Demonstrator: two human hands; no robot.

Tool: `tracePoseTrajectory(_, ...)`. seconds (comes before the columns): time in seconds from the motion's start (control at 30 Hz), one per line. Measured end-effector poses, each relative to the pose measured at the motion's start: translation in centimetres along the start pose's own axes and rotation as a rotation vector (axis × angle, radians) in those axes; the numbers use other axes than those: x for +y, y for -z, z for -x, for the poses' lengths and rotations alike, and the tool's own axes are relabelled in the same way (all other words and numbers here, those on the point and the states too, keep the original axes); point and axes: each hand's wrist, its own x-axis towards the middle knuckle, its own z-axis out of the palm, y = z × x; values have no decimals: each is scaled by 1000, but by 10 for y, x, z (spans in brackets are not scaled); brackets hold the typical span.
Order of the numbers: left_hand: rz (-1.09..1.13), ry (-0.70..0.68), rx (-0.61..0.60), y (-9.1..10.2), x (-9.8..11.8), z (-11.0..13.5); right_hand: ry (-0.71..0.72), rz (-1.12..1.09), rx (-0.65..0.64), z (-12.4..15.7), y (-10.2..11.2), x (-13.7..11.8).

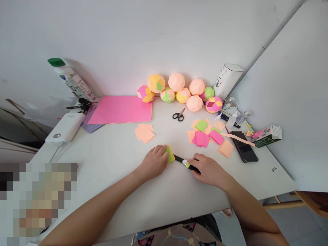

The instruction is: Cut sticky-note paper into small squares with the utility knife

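My left hand (156, 160) has its fingers curled together over a small stack of green and yellow paper squares (169, 154), holding it on the white table. My right hand (208, 171) grips a black utility knife (180, 160) with a light green part on its handle. The knife's front end points left and touches or nearly touches the stack's right edge; I cannot tell which. Loose peach paper squares (145, 133) lie beyond my left hand. Green, pink and peach squares (202, 138) are heaped beyond my right hand.
Several folded paper balls (176, 82) line the wall. Black scissors (178, 116) lie before them. A pink sheet (121, 109) and a white power bank (65, 128) are at left, a phone (244, 147) and a small carton (268, 136) at right. The table edge is near me.
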Motion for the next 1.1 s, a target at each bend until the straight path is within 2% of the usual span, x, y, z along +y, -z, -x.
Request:
tracePoseTrajectory(0.27, 7, 4, 23, -2, -1, 0, 15, 5, 50, -6, -7, 0)
tracePoseTrajectory(0.6, -84, -4, -13, 4, 1, -1, 23, 1, 133, -15, -11, 1)
tracePoseTrajectory(0.9, -97, 24, -61, 4, 2, -1, -5, -8, 182, -19, -15, 0)
tracePoseTrajectory(1.1, -87, 61, -158, 6, 4, -2, -21, 1, 174, -18, -14, -1)
